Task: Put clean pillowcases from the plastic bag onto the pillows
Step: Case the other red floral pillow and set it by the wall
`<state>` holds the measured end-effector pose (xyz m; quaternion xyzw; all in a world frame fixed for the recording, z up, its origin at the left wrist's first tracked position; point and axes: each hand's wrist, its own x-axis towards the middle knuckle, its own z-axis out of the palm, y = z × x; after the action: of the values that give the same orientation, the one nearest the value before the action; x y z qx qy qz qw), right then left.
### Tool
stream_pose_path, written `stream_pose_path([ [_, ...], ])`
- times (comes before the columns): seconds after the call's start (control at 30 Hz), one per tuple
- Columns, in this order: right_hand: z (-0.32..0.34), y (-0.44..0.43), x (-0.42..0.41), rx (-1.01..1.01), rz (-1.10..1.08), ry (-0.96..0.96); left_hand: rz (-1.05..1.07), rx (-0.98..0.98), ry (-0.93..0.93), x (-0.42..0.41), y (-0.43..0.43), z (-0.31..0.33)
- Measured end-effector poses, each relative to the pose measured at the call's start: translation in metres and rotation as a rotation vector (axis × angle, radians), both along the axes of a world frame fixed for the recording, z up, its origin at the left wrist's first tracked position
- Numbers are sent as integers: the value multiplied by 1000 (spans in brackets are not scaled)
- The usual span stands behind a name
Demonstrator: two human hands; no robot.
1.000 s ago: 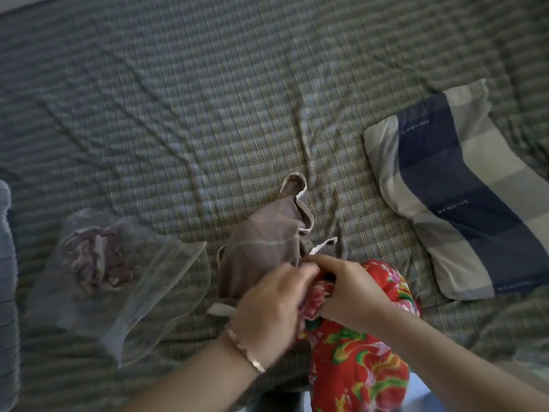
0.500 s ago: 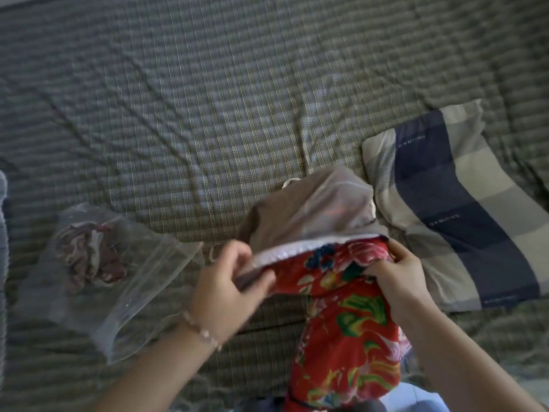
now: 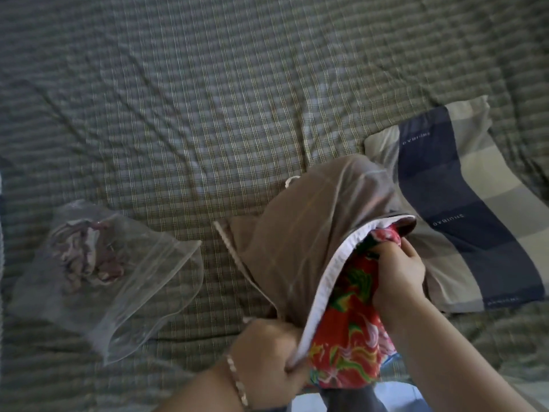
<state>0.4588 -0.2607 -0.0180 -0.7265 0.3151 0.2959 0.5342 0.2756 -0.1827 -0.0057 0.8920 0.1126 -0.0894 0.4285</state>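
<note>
Pillowcase: the brown pillowcase (image 3: 312, 233) lies near right on the bed. Its mouth is turned toward the person and its white hem (image 3: 326, 281) is stretched into a long open slit.
Pillow: only the top end of the red floral pillow (image 3: 350, 331) is inside that mouth. Most of it is outside, trailing down toward the person.
Left hand: the left hand (image 3: 267, 352) is fisted tight round the hem's near corner, holding it taut.
Right hand: the right hand (image 3: 398, 272) curls its fingers over the pillow's top end, right at the opening.
Doing it well: I'd keep the hem taut, drive that top end deep into a far corner, then draw the case down evenly.
Risk: the pillow may bunch at the mouth.
Around: the blue checked pillow (image 3: 445, 203) touches the case's far side. The clear plastic bag (image 3: 142, 281), crumpled cloth (image 3: 86, 254) inside, lies well apart to the left on the plaid bedsheet (image 3: 208, 99).
</note>
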Motion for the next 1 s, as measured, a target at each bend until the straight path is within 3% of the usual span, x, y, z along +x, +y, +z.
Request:
stream_pose_path([
  [0.03,-2,3,-2,-2,12,-5,-100,67,20,2,-5,-3],
  [0.1,-3,6,-11,13,72,4,-136,224,314,3,-2,-8],
  [0.17,-2,5,-23,34,170,8,-26,126,661,-11,7,-24],
  [0.2,-1,3,-29,39,225,3,144,-8,669,-15,12,-29],
  [0.23,-1,2,-33,45,276,-4,316,-67,561,-16,20,-31],
  [0.33,-2,4,-37,49,376,-34,744,150,152,-1,51,-36],
  [0.4,-3,6,-37,52,431,-59,791,96,153,23,67,-43],
  [0.47,-1,7,-39,53,497,-75,798,-58,291,44,75,-48],
  [0.6,3,6,-37,31,497,-58,698,-58,413,62,86,-55],
  [0.67,1,6,-31,23,433,-26,662,15,373,69,92,-44],
  [0.73,-4,5,-28,29,343,35,698,81,213,74,88,-25],
  [0.8,-10,4,-26,15,257,66,693,49,-30,76,67,-4],
  [0.87,-13,5,-23,-2,187,71,648,-3,-131,74,43,7],
  [1.0,-6,2,-17,37,189,96,464,74,105,57,43,-20],
])
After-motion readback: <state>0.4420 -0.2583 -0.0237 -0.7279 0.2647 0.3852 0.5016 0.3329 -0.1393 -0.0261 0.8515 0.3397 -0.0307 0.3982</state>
